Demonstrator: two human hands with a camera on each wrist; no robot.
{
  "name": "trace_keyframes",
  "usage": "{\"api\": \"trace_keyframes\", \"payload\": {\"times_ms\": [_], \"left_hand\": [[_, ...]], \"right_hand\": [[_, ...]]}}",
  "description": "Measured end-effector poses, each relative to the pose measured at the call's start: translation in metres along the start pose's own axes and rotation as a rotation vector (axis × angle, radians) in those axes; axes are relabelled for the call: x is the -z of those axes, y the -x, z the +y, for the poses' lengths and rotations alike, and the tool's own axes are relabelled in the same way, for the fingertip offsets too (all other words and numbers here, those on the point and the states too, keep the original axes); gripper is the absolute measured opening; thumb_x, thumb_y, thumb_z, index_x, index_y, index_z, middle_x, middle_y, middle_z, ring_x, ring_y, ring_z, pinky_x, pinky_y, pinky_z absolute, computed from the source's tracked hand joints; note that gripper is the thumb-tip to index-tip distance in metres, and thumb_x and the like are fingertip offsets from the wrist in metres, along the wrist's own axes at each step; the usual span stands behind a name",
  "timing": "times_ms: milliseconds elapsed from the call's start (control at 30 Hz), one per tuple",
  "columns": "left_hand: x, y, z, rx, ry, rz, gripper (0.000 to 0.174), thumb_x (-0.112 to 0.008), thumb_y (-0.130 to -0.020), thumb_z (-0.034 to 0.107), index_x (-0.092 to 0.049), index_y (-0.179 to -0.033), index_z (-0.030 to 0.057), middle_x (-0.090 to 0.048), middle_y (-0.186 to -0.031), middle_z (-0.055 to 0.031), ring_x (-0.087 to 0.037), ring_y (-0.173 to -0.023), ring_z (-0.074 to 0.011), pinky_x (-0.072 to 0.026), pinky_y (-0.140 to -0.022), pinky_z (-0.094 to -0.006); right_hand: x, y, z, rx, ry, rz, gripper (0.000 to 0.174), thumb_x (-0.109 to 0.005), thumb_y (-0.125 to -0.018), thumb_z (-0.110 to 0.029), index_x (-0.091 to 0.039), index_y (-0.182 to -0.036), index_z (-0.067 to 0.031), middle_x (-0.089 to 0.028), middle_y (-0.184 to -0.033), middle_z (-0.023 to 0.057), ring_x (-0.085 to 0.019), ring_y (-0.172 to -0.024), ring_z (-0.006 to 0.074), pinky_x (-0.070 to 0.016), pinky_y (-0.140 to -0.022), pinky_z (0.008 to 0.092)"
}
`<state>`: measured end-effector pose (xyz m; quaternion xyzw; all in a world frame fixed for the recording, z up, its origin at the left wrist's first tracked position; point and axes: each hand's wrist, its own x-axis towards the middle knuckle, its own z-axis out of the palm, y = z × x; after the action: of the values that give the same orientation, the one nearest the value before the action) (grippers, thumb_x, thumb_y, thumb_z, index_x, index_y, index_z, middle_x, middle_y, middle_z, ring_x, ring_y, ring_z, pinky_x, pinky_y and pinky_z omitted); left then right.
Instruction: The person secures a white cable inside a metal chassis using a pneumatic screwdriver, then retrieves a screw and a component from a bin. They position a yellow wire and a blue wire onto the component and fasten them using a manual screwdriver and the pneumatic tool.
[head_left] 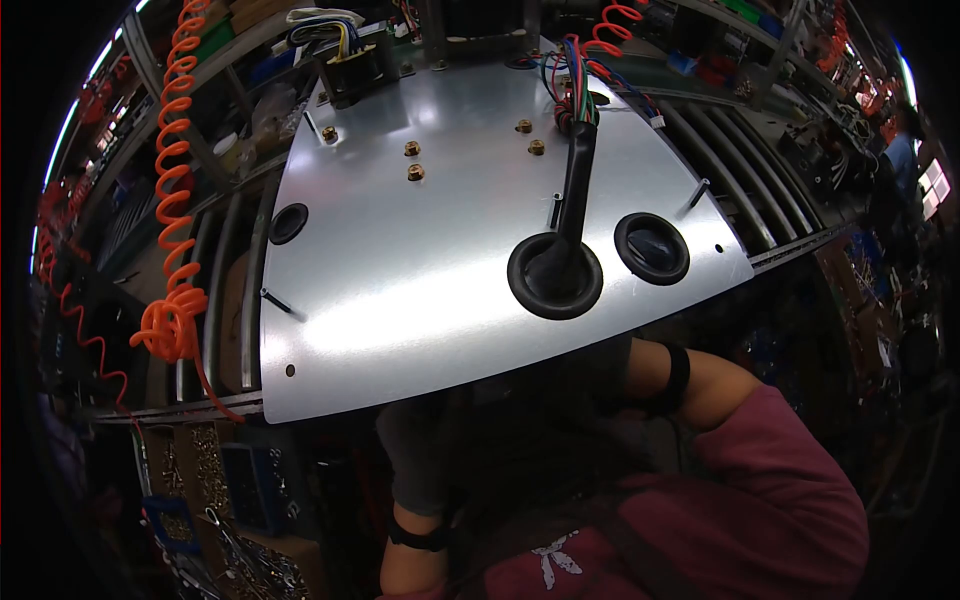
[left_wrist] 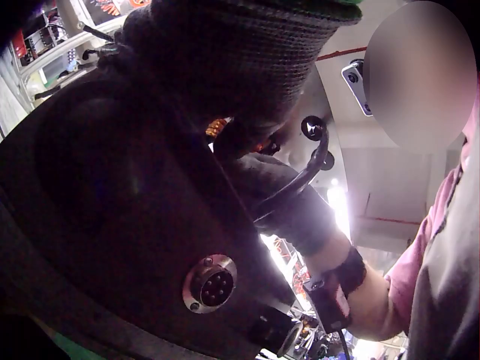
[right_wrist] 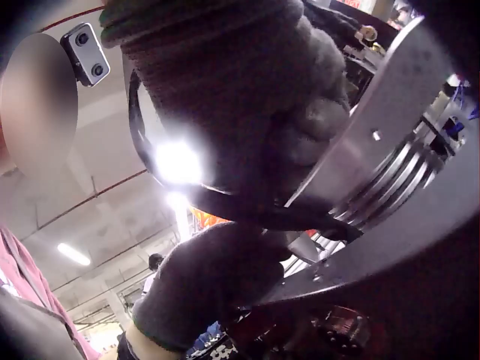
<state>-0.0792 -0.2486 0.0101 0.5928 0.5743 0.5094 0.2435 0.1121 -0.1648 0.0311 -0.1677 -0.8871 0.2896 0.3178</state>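
Observation:
A black sleeved cable (head_left: 577, 190) runs down through a rubber grommet (head_left: 555, 277) in a shiny metal plate (head_left: 400, 250). Both gloved hands work beneath the plate's front edge, mostly hidden in the head view. Below the plate, the cable (left_wrist: 304, 176) curves past my right hand (left_wrist: 274, 195). In the right wrist view the fingers of my right hand (right_wrist: 247, 97) are bent, with my left hand (right_wrist: 214, 274) just below and the cable (right_wrist: 232, 208) between them. A dark panel with a round multi-pin connector (left_wrist: 210, 283) faces the left wrist camera. What either hand grips cannot be told.
Around the plate are rollers (head_left: 735, 165), a second grommet (head_left: 651, 248), upright studs and brass bolts (head_left: 415, 172). An orange coiled hose (head_left: 178, 200) hangs at the left. Bins of small hardware (head_left: 208, 470) stand lower left. Coloured wires (head_left: 572, 90) rise at the back.

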Motion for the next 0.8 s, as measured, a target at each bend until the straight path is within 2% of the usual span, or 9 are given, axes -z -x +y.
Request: {"api": "trace_keyframes", "payload": {"times_ms": [67,200,267,300,533,567,667,700,800], "left_hand": [[0.0,0.001,-0.002,-0.01,-0.004,0.008,0.013,-0.065,-0.084,0.004,-0.066,-0.095,-0.0022,-0.068,-0.079,-0.0078,-0.061,-0.071,-0.0084,-0.0476,-0.063,-0.024],[0.0,0.001,0.001,0.005,0.015,0.009,0.013,-0.065,-0.083,0.004,-0.066,-0.094,-0.0021,-0.067,-0.077,-0.0073,-0.059,-0.07,-0.0078,-0.0469,-0.063,-0.0238],[0.002,0.001,0.005,0.033,0.026,-0.015,0.012,-0.065,-0.083,0.004,-0.066,-0.094,-0.0022,-0.066,-0.076,-0.0064,-0.058,-0.069,-0.0071,-0.0459,-0.062,-0.0235],[0.001,0.001,0.005,0.034,0.026,-0.014,0.012,-0.065,-0.083,0.004,-0.066,-0.094,-0.0022,-0.066,-0.076,-0.0064,-0.058,-0.069,-0.0071,-0.0459,-0.062,-0.0235],[0.001,0.001,0.004,0.028,0.057,-0.022,0.013,-0.065,-0.084,0.004,-0.066,-0.095,-0.0027,-0.066,-0.078,-0.0056,-0.058,-0.071,-0.0068,-0.0458,-0.063,-0.0232],[0.0,0.001,0.003,0.038,0.089,-0.017,0.013,-0.065,-0.084,0.005,-0.066,-0.095,-0.0029,-0.066,-0.078,-0.0056,-0.058,-0.072,-0.0069,-0.046,-0.063,-0.0232],[0.001,0.001,0.002,0.035,0.051,-0.026,0.015,-0.064,-0.085,0.005,-0.065,-0.097,-0.0034,-0.067,-0.08,-0.006,-0.058,-0.074,-0.0072,-0.0464,-0.065,-0.0231],[0.001,0.001,0.001,0.035,0.05,-0.026,0.015,-0.064,-0.085,0.005,-0.065,-0.097,-0.0034,-0.067,-0.08,-0.006,-0.058,-0.074,-0.0072,-0.0464,-0.065,-0.0231],[0.003,0.002,0.0,0.036,0.025,-0.029,0.016,-0.064,-0.085,0.005,-0.065,-0.099,-0.0037,-0.067,-0.081,-0.0065,-0.059,-0.074,-0.0076,-0.0468,-0.066,-0.0233]], "right_hand": [[0.001,-0.004,-0.002,0.034,-0.115,0.044,0.024,-0.059,-0.08,-0.012,-0.062,-0.101,-0.001,-0.063,-0.089,0.0097,-0.062,-0.082,0.0211,-0.0507,-0.07,0.0329],[0.004,-0.005,-0.008,0.011,-0.047,0.019,0.026,-0.059,-0.081,-0.011,-0.062,-0.104,-0.0004,-0.065,-0.093,0.0095,-0.063,-0.085,0.0198,-0.0514,-0.072,0.0322],[-0.004,-0.001,0.003,0.014,-0.543,0.04,0.027,-0.059,-0.083,-0.009,-0.062,-0.108,0.0001,-0.065,-0.099,0.0096,-0.063,-0.09,0.0175,-0.0521,-0.077,0.0303],[-0.003,0.0,0.007,0.013,-0.584,0.034,0.027,-0.059,-0.083,-0.009,-0.061,-0.109,0.0001,-0.065,-0.1,0.0097,-0.063,-0.09,0.0173,-0.0521,-0.077,0.03],[0.002,-0.002,0.019,0.173,-0.347,0.033,0.03,-0.059,-0.085,-0.007,-0.059,-0.114,0.0005,-0.064,-0.106,0.0102,-0.062,-0.094,0.0157,-0.0518,-0.081,0.0284],[-0.001,0.001,0.022,0.142,-0.401,0.013,0.03,-0.059,-0.085,-0.007,-0.059,-0.115,0.0005,-0.064,-0.106,0.0103,-0.062,-0.094,0.0155,-0.0517,-0.082,0.0282],[-0.021,0.01,0.049,-0.258,-0.606,-0.212,0.034,-0.056,-0.088,-0.007,-0.055,-0.121,0.0007,-0.062,-0.111,0.0103,-0.061,-0.096,0.0151,-0.0512,-0.084,0.0271],[-0.025,0.012,0.055,-0.317,-0.661,-0.24,0.034,-0.056,-0.088,-0.007,-0.054,-0.121,0.0007,-0.062,-0.111,0.0101,-0.061,-0.096,0.015,-0.0511,-0.084,0.0269],[-0.038,0.013,0.069,-0.258,-0.873,-0.216,0.035,-0.055,-0.088,-0.007,-0.053,-0.123,0.0005,-0.061,-0.112,0.0093,-0.061,-0.096,0.0145,-0.0511,-0.083,0.0265]]}}
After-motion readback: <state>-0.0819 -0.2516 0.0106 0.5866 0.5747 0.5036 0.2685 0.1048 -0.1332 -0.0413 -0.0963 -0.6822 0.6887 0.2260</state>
